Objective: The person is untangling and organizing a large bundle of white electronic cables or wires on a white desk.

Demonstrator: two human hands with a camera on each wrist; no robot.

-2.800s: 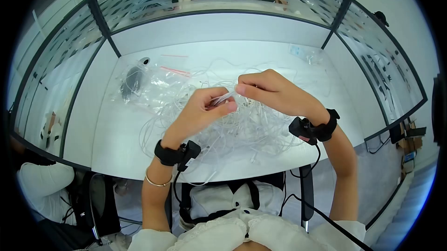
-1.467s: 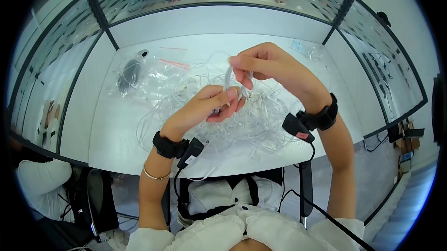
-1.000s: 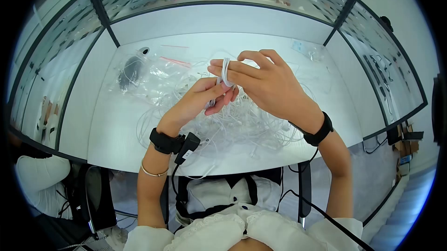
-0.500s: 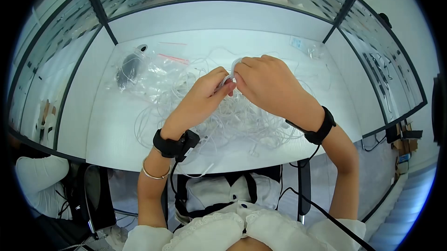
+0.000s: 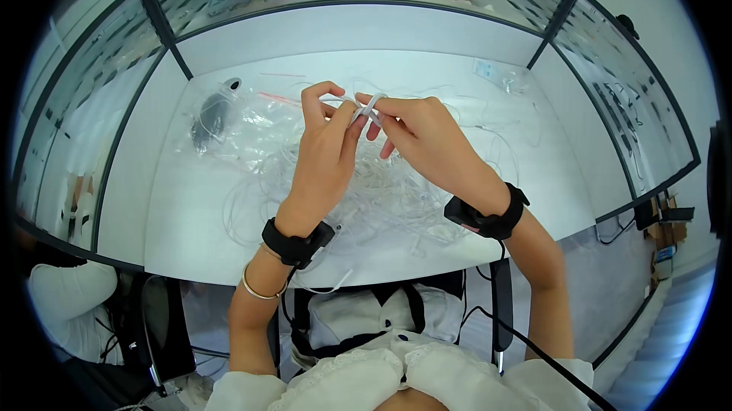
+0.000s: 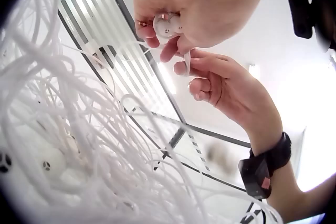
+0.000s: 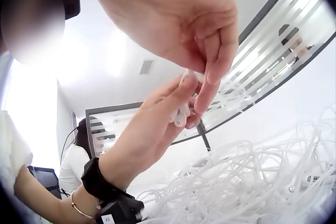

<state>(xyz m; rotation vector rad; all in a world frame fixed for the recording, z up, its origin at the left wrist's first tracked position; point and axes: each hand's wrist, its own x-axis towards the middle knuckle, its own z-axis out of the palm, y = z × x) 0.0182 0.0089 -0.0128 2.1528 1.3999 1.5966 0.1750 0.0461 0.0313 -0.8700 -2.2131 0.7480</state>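
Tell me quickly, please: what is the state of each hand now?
Left hand: closed, holding white earbuds and wound cable.
Right hand: closed, holding a loop of that cable.

We found room to pass above the worktop [image 5: 179, 220] on either side of a tangle of white cables [image 5: 381, 205], which lay beneath the left hand [image 5: 322, 159] and right hand [image 5: 436, 144]. A looped cable [image 5: 369, 111] bridged the gap between the two. Partitions [image 5: 358, 32] barred the far edge and both sides; a plastic bag [image 5: 259, 121] obstructed the far left.
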